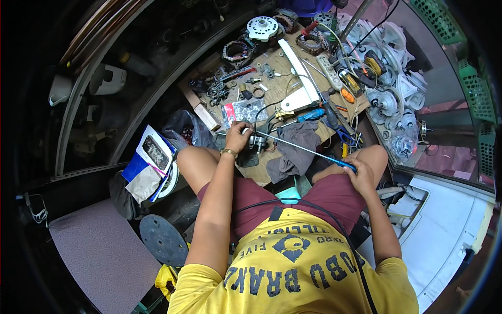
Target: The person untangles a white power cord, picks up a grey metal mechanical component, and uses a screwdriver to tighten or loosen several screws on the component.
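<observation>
My left hand (238,138) is closed on a small dark metal part (258,142) with short cylindrical pieces, held above the near edge of the wooden board. A black cable runs up from beside it. In my right hand (362,177), over my right thigh, is the blue handle of a long screwdriver (306,149). Its thin shaft slants up and left, and the tip end reaches the metal part. Whether the tip sits on a screw is too small to tell. A grey cloth (299,149) lies beneath the shaft.
On the wooden board (285,83) are a white bracket arm (298,78), motor stators (238,52), a power strip (329,72), another blue-handled screwdriver (310,115) and blue scissors (345,136). Clear plastic parts (389,102) are heaped at right. Papers (151,157) stand by my left knee.
</observation>
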{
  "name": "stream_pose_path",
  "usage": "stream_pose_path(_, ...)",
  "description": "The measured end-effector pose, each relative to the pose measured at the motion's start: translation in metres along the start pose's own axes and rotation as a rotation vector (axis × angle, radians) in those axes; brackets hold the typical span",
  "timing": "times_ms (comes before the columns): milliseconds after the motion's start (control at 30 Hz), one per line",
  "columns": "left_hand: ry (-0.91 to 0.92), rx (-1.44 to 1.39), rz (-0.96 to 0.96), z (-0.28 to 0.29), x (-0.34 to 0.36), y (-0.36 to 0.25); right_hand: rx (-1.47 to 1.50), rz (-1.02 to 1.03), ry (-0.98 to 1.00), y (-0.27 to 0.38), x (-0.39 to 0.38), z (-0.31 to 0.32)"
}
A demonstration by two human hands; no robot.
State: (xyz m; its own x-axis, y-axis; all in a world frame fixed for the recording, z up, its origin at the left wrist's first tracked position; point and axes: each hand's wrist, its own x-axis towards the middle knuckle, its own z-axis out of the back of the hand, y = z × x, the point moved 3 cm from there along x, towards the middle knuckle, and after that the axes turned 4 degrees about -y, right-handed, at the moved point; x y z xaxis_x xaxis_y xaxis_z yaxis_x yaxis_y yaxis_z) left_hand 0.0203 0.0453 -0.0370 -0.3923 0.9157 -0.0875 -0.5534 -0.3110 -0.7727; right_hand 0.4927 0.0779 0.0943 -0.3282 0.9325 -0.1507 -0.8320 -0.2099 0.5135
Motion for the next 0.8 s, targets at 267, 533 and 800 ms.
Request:
stream_pose_path(267, -0.009, 0.005, -0.017, 0.003, -0.001, 0.001, -0.037, -0.075, 0.122, 0.021, -0.007, 0.003)
stream_pose_path(533, 0.012, 0.014, -0.011, 0.003, -0.002, 0.0, -0.027, -0.057, 0.11, 0.02, -0.007, 0.008)
stream_pose_path(800, 0.028, -0.005, -0.003, 0.0, -0.002, -0.001, -0.032, -0.086, 0.131, 0.021, -0.012, 0.013)
